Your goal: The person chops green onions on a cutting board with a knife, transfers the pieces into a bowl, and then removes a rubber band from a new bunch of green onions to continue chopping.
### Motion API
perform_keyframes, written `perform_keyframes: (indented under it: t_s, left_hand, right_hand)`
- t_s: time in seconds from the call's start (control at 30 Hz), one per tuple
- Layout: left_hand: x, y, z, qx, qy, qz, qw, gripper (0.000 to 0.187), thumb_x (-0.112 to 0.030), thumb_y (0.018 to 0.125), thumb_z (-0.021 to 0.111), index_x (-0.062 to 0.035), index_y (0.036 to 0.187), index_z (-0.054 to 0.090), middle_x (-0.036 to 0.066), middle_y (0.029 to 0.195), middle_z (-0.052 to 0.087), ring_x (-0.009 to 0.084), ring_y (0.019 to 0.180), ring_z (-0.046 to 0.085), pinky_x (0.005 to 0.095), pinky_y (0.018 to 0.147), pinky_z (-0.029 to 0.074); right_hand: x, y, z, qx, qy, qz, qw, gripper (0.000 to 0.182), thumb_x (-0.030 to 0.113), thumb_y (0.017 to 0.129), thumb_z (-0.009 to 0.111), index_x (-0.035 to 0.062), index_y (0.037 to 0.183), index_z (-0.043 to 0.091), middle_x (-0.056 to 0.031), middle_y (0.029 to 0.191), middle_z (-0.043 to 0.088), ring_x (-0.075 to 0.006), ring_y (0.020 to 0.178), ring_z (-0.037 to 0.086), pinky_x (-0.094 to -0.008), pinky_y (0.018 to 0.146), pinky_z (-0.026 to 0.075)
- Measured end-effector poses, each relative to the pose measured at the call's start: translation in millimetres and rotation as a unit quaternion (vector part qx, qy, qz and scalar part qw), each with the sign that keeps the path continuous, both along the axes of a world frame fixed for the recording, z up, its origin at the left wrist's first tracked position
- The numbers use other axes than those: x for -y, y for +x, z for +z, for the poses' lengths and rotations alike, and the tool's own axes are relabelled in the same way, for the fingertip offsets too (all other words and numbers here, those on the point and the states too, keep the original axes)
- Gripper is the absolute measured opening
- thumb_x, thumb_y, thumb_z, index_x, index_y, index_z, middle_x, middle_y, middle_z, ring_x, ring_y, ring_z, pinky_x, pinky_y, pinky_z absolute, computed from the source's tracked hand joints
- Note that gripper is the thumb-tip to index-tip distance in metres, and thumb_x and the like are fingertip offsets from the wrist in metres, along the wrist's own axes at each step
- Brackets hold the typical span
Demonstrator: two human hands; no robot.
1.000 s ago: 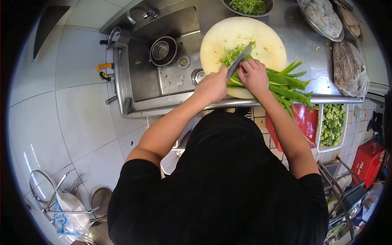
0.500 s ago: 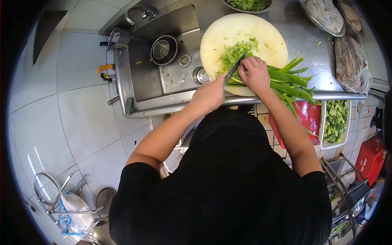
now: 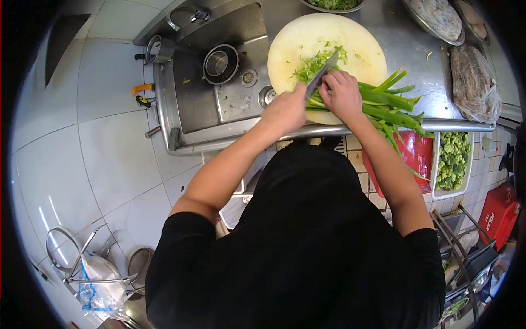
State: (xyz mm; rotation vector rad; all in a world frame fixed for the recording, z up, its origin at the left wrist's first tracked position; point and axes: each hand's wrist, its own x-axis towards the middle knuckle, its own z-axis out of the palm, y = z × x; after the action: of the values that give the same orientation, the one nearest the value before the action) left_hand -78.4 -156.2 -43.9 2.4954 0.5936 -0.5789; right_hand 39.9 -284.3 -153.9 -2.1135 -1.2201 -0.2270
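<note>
On the near side of the round board (image 3: 296, 41), the green onions (image 3: 386, 100) look light, limp and slippery, best pinned near the cut ends, where the left hand (image 3: 343, 94) presses with bunched, curled fingers, the right hand's (image 3: 286, 112) clamped round the knife (image 3: 322, 73).

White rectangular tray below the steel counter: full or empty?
Looks full: green vegetable pieces hide the bottom of the white tray; how deep they lie, cannot tell.
</note>
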Motion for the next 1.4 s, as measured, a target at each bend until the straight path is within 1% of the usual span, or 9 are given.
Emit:
perform_keyframes:
  t_s: [0.2, 0.33, 0.47, 0.53, 0.67, 0.93, 1.03, 1.2, 1.4]
  left_hand:
    - [-1, -8, 5, -0.073, -0.002, -0.009, 0.997, 0.031, -0.015, 0.095, 0.052, 0.0025, 0.119, 0.043, 0.034, 0.093, 0.065, 0.0498, 0.092, 0.065, 0.0559, 0.083, 0.050]
    - [10, 2, -32, -0.024, -0.003, 0.039, 0.999, 0.028, -0.012, 0.094, 0.055, 0.0015, 0.115, 0.043, 0.033, 0.093, 0.066, 0.0498, 0.090, 0.065, 0.0559, 0.084, 0.050]
    - [1, -8, -5, -0.058, 0.008, -0.004, 0.998, 0.034, -0.011, 0.090, 0.057, 0.0030, 0.117, 0.044, 0.032, 0.092, 0.066, 0.0486, 0.092, 0.066, 0.0561, 0.081, 0.050]
    - [3, -25, -14, -0.070, 0.007, 0.011, 0.997, 0.034, -0.014, 0.092, 0.057, 0.0027, 0.118, 0.042, 0.032, 0.094, 0.066, 0.0490, 0.092, 0.065, 0.0564, 0.082, 0.050]
    - [6, -10, -39, -0.022, -0.012, 0.058, 0.998, 0.032, -0.016, 0.095, 0.055, 0.0019, 0.118, 0.043, 0.031, 0.094, 0.067, 0.0479, 0.094, 0.066, 0.0560, 0.083, 0.050]
    - [13, 1, 27, -0.034, 0.009, 0.029, 0.999, 0.027, -0.011, 0.091, 0.056, 0.0012, 0.113, 0.046, 0.031, 0.097, 0.067, 0.0470, 0.094, 0.066, 0.0556, 0.083, 0.051]
    - [16, 8, -22, -0.044, 0.011, 0.035, 0.998, 0.029, -0.008, 0.089, 0.057, 0.0011, 0.114, 0.046, 0.030, 0.097, 0.068, 0.0468, 0.095, 0.066, 0.0555, 0.083, 0.051]
    - [11, -15, 17, -0.094, -0.013, 0.042, 0.995, 0.034, -0.005, 0.086, 0.058, 0.0013, 0.117, 0.045, 0.031, 0.096, 0.067, 0.0466, 0.095, 0.066, 0.0552, 0.083, 0.051]
    - [15, -10, -34, -0.021, -0.005, 0.071, 0.997, 0.030, -0.017, 0.095, 0.055, 0.0003, 0.117, 0.044, 0.031, 0.090, 0.067, 0.0476, 0.091, 0.066, 0.0563, 0.081, 0.050]
  right_hand:
    - [-1, -1, -1, 0.012, 0.011, -0.002, 1.000, 0.010, 0.015, 0.079, 0.067, 0.0105, 0.087, 0.063, -0.0052, 0.089, 0.061, -0.0258, 0.089, 0.060, -0.0414, 0.080, 0.048]
    - [-1, -2, 0, 0.019, 0.000, -0.008, 1.000, 0.011, 0.016, 0.079, 0.067, 0.0109, 0.088, 0.063, -0.0054, 0.089, 0.060, -0.0261, 0.091, 0.060, -0.0413, 0.081, 0.048]
    - [-1, 4, 7, 0.019, 0.004, -0.007, 1.000, 0.011, 0.014, 0.080, 0.066, 0.0091, 0.089, 0.063, -0.0064, 0.092, 0.060, -0.0281, 0.093, 0.059, -0.0422, 0.081, 0.049]
    - [7, 6, 18, -0.076, -0.010, 0.058, 0.995, 0.010, 0.012, 0.081, 0.064, 0.0070, 0.089, 0.062, -0.0078, 0.096, 0.059, -0.0307, 0.094, 0.058, -0.0433, 0.081, 0.050]
    - [13, 17, 21, -0.049, -0.068, 0.088, 0.993, 0.011, 0.010, 0.082, 0.063, 0.0063, 0.092, 0.062, -0.0098, 0.096, 0.059, -0.0317, 0.091, 0.058, -0.0419, 0.082, 0.051]
    - [10, 13, 13, -0.046, -0.032, 0.061, 0.997, 0.011, 0.011, 0.081, 0.065, 0.0079, 0.091, 0.063, -0.0087, 0.090, 0.059, -0.0291, 0.089, 0.060, -0.0405, 0.080, 0.053]
    - [15, 7, 11, -0.054, -0.041, 0.063, 0.996, 0.011, 0.011, 0.080, 0.065, 0.0079, 0.090, 0.063, -0.0080, 0.088, 0.059, -0.0287, 0.088, 0.060, -0.0403, 0.080, 0.053]
    - [13, 12, 8, -0.019, -0.011, 0.064, 0.998, 0.012, 0.012, 0.080, 0.065, 0.0086, 0.091, 0.063, -0.0080, 0.088, 0.059, -0.0278, 0.087, 0.060, -0.0392, 0.080, 0.052]
    - [15, 13, 10, -0.016, -0.032, 0.071, 0.997, 0.012, 0.012, 0.079, 0.065, 0.0092, 0.090, 0.063, -0.0077, 0.087, 0.059, -0.0274, 0.086, 0.060, -0.0387, 0.079, 0.052]
